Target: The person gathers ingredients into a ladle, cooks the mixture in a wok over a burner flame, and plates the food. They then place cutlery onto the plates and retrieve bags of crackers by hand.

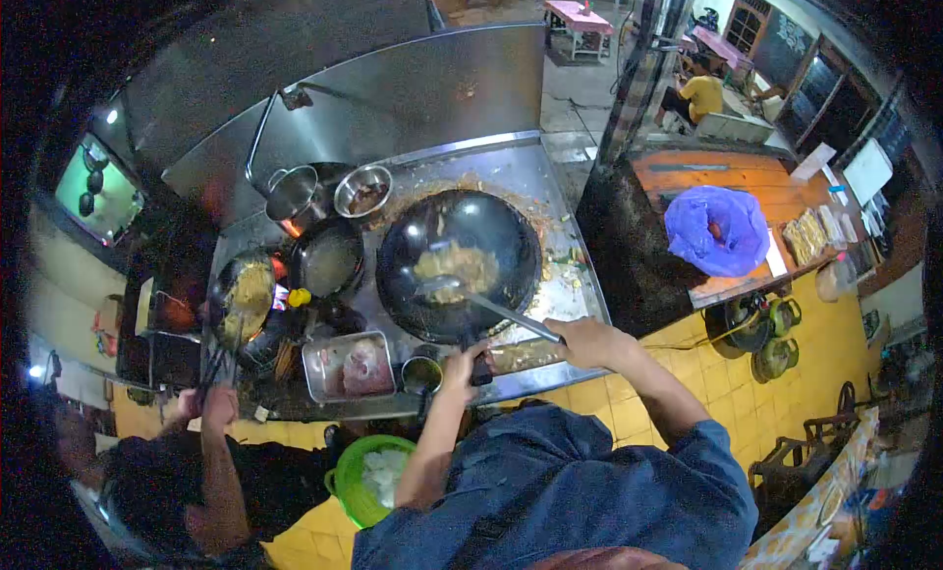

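A large black wok (405, 310) sits on the steel stove, with yellowish food (471, 270) in it. My left hand (460, 369) is closed round the wok's handle at its near side. My right hand (587, 343) grips the long handle of a metal ladle (516, 316). The ladle's bowl rests in the food, near the middle of the wok.
A co-worker's hands (218, 407) are at a smaller wok (253, 287) on the left. Near it are a pot (295, 192), a steel bowl (361, 192), a meat tray (312, 373) and a green basket (356, 506). A blue-purple bag (742, 236) lies on the right table.
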Available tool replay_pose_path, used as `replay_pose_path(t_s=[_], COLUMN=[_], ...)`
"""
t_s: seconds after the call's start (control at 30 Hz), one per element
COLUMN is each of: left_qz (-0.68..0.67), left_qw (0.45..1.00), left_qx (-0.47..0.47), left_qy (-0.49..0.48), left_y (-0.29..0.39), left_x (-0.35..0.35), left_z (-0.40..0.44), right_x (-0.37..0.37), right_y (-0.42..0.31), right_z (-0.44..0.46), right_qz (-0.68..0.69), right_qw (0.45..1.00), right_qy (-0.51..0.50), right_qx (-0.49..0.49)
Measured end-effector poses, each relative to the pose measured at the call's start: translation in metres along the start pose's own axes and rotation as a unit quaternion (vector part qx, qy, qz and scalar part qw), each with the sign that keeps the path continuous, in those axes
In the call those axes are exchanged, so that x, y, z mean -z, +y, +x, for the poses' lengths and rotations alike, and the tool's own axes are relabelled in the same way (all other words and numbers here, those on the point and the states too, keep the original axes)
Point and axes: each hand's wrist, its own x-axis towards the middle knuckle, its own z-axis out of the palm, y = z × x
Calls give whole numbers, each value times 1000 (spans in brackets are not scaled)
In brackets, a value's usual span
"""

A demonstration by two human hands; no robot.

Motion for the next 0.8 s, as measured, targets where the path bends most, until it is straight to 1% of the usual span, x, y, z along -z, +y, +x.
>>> replay_pose_path(t_s=[0.03, 0.07, 0.1, 0.13, 0.17, 0.2, 0.23, 0.27, 0.3, 0.33, 0.37, 0.4, 0.43, 0.47, 0.5, 0.53, 0.57, 0.6, 0.63, 0.67, 0.7, 0.73, 0.77, 0.8], left_qz=[-2, 17, 37, 39, 55, 116, 171, 162, 137, 118, 110, 196, 283, 370, 237, 191, 139, 104, 69, 144, 94, 164, 145, 197], left_qw=[1000, 998, 994, 998, 995, 989, 979, 984, 981, 988, 993, 980, 955, 846, 952, 976, 989, 994, 997, 989, 988, 960, 968, 957], left_qx=[0, -49, -98, -49, 3, -18, -38, 46, 28, -24, 24, -33, -88, -384, -141, -52, 31, 29, 33, -39, -121, -225, -205, -215], left_qy=[2, 19, 35, 4, -79, -91, -100, -60, -132, -97, 46, 27, 6, -30, -131, -88, -49, -33, -18, 0, -36, 16, 17, -5], left_y=[-19, -37, -43, -38, -32, -26, -18, 5, 14, 13, 21, -2, -28, -81, -37, -35, -32, -33, -34, -19, -36, -34, -33, -32], left_x=[6, 0, -12, -32, -39, -39, -40, -34, -9, 19, -14, 4, 30, 51, -4, -17, -22, -10, 3, 0, 28, 35, 49, 62], left_z=[-10, -18, -26, -60, -78, -79, -78, -65, -35, 2, -29, -17, 7, 25, -59, -79, -80, -60, -41, -36, 15, 40, 67, 89], right_x=[-7, -29, -35, -42, -47, -32, -35, -41, -53, -67, -82, -82, -73, -67, -63, -52, -32, -20, -19, -15, -11, -14, -26, -45], right_y=[-1, 13, 16, 17, 15, 2, 7, 19, 31, 55, 66, 49, 31, 32, 36, 28, 19, 14, 15, 19, 22, 17, 19, 27], right_z=[0, 9, 14, 15, 16, 8, 9, 11, 14, 20, 29, 28, 25, 30, 31, 19, 6, -4, -8, -12, -14, -8, 6, 27], right_qz=[-21, -39, -42, -50, -59, -5, -4, -35, -61, -148, -232, -248, -266, -236, -204, -205, -145, -83, -87, -51, -13, -14, -4, 5], right_qw=[999, 997, 997, 996, 996, 997, 998, 997, 994, 985, 966, 964, 955, 962, 968, 969, 974, 975, 977, 979, 978, 978, 975, 973], right_qy=[7, 31, 38, 43, 46, 50, 40, 68, 93, 83, 78, 96, 118, 119, 121, 119, 160, 193, 184, 189, 196, 190, 207, 225], right_qx=[-36, -55, -54, -57, -58, -55, -50, -31, -6, 35, 83, 18, -50, -62, -79, -66, -67, -70, -62, -63, -67, -88, -75, -61])
